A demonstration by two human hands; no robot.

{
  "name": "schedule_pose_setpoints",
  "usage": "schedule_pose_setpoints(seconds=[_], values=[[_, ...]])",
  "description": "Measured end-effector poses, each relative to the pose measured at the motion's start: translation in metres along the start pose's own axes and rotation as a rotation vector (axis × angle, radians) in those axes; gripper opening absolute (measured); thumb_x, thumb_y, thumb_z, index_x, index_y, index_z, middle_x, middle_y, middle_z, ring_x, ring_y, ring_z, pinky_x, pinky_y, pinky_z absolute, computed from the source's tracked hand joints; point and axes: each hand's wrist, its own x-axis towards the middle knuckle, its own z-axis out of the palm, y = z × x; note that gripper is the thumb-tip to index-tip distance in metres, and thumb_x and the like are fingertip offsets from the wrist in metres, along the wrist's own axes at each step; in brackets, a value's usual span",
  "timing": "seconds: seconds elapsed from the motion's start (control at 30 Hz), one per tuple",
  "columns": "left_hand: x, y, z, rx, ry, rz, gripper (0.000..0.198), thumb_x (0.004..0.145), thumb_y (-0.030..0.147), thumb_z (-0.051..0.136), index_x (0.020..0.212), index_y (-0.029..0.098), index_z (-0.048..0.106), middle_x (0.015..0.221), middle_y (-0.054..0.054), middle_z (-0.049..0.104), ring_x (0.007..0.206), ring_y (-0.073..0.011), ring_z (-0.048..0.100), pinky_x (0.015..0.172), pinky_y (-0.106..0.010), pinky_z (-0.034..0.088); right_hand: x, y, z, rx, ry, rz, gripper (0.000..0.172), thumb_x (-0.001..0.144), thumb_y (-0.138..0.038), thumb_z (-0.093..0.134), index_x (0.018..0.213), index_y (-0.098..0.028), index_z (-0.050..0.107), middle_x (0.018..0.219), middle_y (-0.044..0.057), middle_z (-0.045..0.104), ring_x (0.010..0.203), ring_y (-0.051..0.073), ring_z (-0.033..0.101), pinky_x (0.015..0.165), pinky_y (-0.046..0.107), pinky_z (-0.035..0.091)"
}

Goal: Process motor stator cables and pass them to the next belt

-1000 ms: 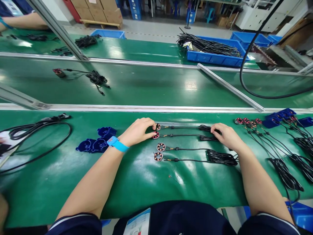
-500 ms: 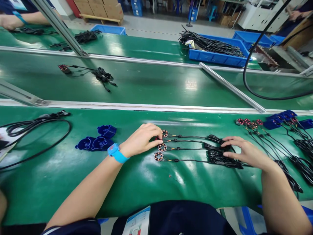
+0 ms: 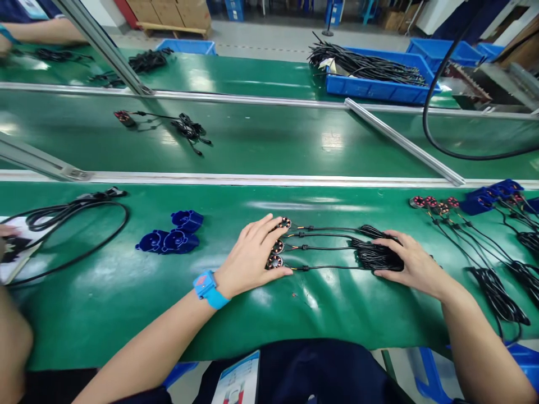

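My left hand [image 3: 255,255] curves over a row of small round motor stators [image 3: 275,261] with copper windings, thumb at the near end and fingers at the far end. Part of the row is hidden under it. Thin black cables run right from the stators to coiled cable bundles [image 3: 374,255]. Around the right side of these bundles my right hand [image 3: 415,264] is closed, thumb on the near side and fingers on the far side. Both stators and bundles lie on the green work surface [image 3: 236,325].
Blue plastic housings [image 3: 181,241] lie left of my left hand. More wired stators [image 3: 429,203] and cable coils [image 3: 499,294] lie to the right. Behind a metal rail, a stator with cable [image 3: 189,128] rests on a green strip. A blue bin [image 3: 374,90] holds black cables.
My left hand has spread from a pinch at the far stators to span the row. My right hand has closed round the bundles. The lone stator behind the rail has shifted right.
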Motion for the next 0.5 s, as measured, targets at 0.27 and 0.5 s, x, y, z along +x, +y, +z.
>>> schedule_pose_setpoints(seconds=[0.27, 0.5], values=[[0.013, 0.008, 0.036, 0.012, -0.141, -0.041, 0.109, 0.088, 0.078, 0.048, 0.158, 0.006, 0.005, 0.164, -0.02, 0.006, 0.153, -0.0344, 0.003, 0.125, -0.051, 0.017, -0.009, 0.007, 0.002, 0.11, 0.019, 0.045, 0.042, 0.085, -0.045, 0.065, 0.124, -0.031, 0.055, 0.122, 0.01, 0.049, 0.113, 0.028, 0.058, 0.093, 0.043, 0.053], [0.015, 0.026, 0.037, -0.058, -0.119, -0.056, 0.122, 0.079, 0.088, 0.048, 0.158, 0.004, 0.007, 0.163, -0.024, 0.005, 0.153, -0.0376, 0.0, 0.124, -0.056, 0.018, -0.026, 0.02, -0.014, 0.014, 0.018, 0.023, 0.058, 0.08, -0.062, 0.068, 0.132, -0.039, 0.054, 0.136, 0.01, 0.051, 0.117, 0.037, 0.06, 0.094, 0.055, 0.054]])
